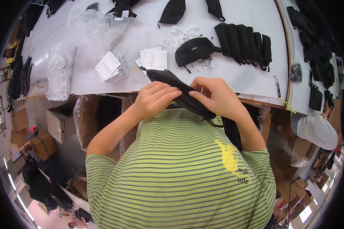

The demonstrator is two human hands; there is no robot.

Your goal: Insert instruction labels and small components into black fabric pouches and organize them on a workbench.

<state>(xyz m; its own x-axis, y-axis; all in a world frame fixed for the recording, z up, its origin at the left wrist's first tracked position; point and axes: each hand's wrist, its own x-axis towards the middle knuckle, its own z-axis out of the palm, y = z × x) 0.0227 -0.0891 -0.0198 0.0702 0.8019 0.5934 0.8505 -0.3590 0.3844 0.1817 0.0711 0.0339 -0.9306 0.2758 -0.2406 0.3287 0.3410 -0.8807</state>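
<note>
A long black fabric pouch (167, 78) is held slantwise between my hands at the table's front edge, its corded tab toward the upper left. My left hand (156, 100) rests its fingers over the pouch's middle, holding it. With bent fingers and thumb, my right hand (217, 97) pinches the pouch's upper edge. Just beyond lies another black pouch (195, 51), curved, with a small pale mark and thin black cords (203, 64) beside it. Stacked printed paper slips (154, 58) lie behind my left hand.
More slips (110, 65) and clear plastic bags (59, 70) lie left on the white table (252, 86). Several black pouches (244, 45) line up at the right; small white packets (178, 39) sit farther back. A person in a white shirt (318, 129) works at the far right.
</note>
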